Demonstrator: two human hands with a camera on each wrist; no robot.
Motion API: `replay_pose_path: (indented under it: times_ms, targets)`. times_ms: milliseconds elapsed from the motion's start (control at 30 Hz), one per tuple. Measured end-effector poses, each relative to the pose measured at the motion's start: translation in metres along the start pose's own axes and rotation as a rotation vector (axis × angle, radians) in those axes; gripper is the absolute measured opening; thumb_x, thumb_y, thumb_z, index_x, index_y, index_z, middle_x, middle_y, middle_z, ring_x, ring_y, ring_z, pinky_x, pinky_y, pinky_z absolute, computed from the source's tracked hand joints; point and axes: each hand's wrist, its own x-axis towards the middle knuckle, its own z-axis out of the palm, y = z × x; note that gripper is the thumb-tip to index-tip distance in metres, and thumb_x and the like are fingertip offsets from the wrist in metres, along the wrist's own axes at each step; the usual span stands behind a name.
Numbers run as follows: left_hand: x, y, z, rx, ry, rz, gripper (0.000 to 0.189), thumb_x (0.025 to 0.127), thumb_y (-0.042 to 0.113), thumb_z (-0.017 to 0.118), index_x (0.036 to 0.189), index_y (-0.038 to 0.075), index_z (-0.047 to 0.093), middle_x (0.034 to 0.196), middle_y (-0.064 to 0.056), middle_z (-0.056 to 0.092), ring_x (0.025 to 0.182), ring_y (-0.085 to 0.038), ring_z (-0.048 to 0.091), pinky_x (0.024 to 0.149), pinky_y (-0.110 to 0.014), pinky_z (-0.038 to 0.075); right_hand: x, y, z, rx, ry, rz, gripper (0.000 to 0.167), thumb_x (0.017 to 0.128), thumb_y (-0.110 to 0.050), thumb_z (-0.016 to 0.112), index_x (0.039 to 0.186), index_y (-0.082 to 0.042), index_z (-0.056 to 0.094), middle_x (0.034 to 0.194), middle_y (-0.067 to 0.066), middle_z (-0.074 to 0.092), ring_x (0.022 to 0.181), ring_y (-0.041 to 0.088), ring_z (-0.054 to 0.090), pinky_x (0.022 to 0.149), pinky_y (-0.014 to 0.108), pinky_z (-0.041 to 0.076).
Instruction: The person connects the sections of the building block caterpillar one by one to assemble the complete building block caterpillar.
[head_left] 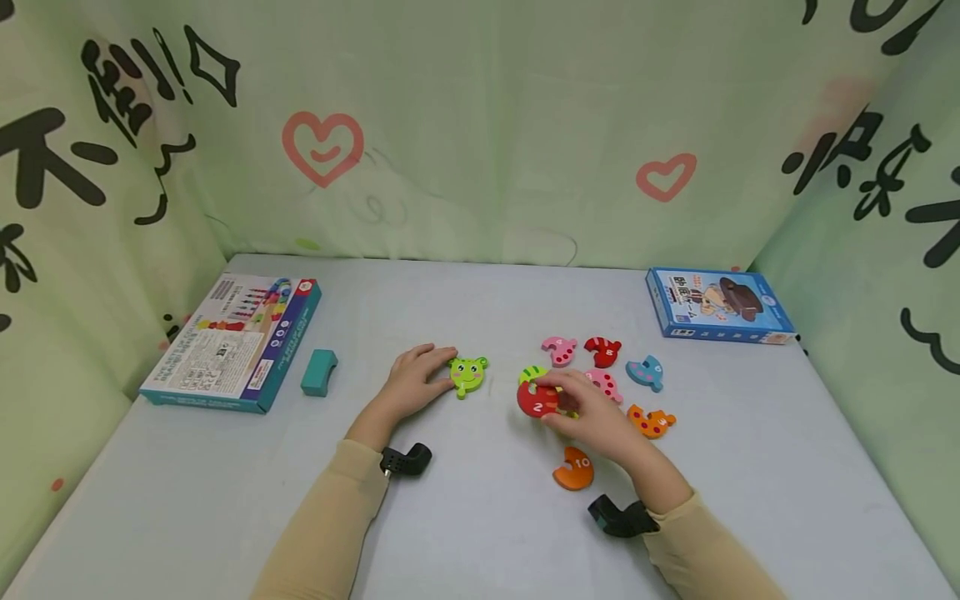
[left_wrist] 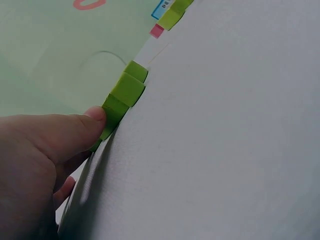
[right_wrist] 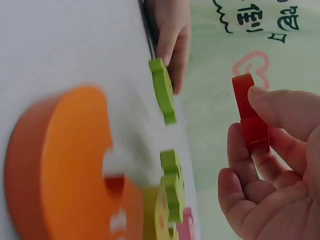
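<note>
A: Left hand [head_left: 411,379]?
B: Thumb and fingers nearly together, pinching the edge of one green frog [head_left: 468,375]. Frog's on the surface [head_left: 480,517], a bit left of its middle.
A: Right hand [head_left: 596,417]?
B: Thumb and fingers closed on one red piece [head_left: 534,400], marked 2, raised off the surface, right of the frog.
A: Other pieces, counts?
B: Pink pieces [head_left: 558,351], two. One striped red piece [head_left: 603,352] beside the farther pink. One blue piece [head_left: 646,372], nearer the right edge. One spotted orange piece [head_left: 651,422], just right of the right hand. One orange piece [head_left: 579,479] marked 10, closer to the near edge. One striped green piece [head_left: 532,372], partly behind the red 2.
A: Yellow-green bit under the right hand?
B: Mostly hidden; can't tell if it's separate.
A: Boxes?
B: Two. White-and-teal box [head_left: 232,337] along the left edge, blue box [head_left: 720,304] by the far right corner. Plus one teal block [head_left: 319,372], just right of the white-and-teal box.
</note>
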Motion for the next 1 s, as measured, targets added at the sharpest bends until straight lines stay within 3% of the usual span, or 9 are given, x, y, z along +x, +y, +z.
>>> replay_pose_path:
  times_ms: [267, 667, 1000]
  targets:
    - [-0.001, 0.001, -0.001, -0.009, 0.003, -0.023, 0.050, 0.088, 0.033, 0.057, 0.134, 0.021, 0.045, 0.140, 0.003, 0.044, 0.136, -0.024, 0.025, 0.110, -0.051, 0.014, 0.021, -0.021, 0.025, 0.061, 0.007, 0.029, 0.044, 0.080, -0.013, 0.068, 0.122, -0.010, 0.054, 0.127, 0.008, 0.048, 0.108, 0.024, 0.050, 0.092, 0.039, 0.047]
    - [-0.002, 0.001, -0.002, -0.022, -0.003, -0.013, 0.050, 0.087, 0.033, 0.058, 0.134, 0.021, 0.046, 0.139, 0.002, 0.044, 0.135, -0.025, 0.026, 0.110, -0.052, 0.015, 0.046, -0.034, 0.064, -0.001, -0.015, 0.090, 0.042, 0.079, -0.014, 0.069, 0.119, -0.013, 0.057, 0.115, 0.006, 0.052, 0.086, 0.016, 0.046, 0.069, 0.024, 0.042]
    - [0.000, 0.000, -0.002, -0.006, -0.009, -0.008, 0.050, 0.087, 0.033, 0.058, 0.134, 0.020, 0.045, 0.140, 0.001, 0.044, 0.135, -0.025, 0.026, 0.110, -0.052, 0.015, 0.052, -0.035, 0.077, -0.008, -0.026, 0.078, 0.037, 0.079, -0.013, 0.068, 0.115, -0.011, 0.059, 0.096, 0.005, 0.051, 0.079, 0.015, 0.045, 0.065, 0.025, 0.038]
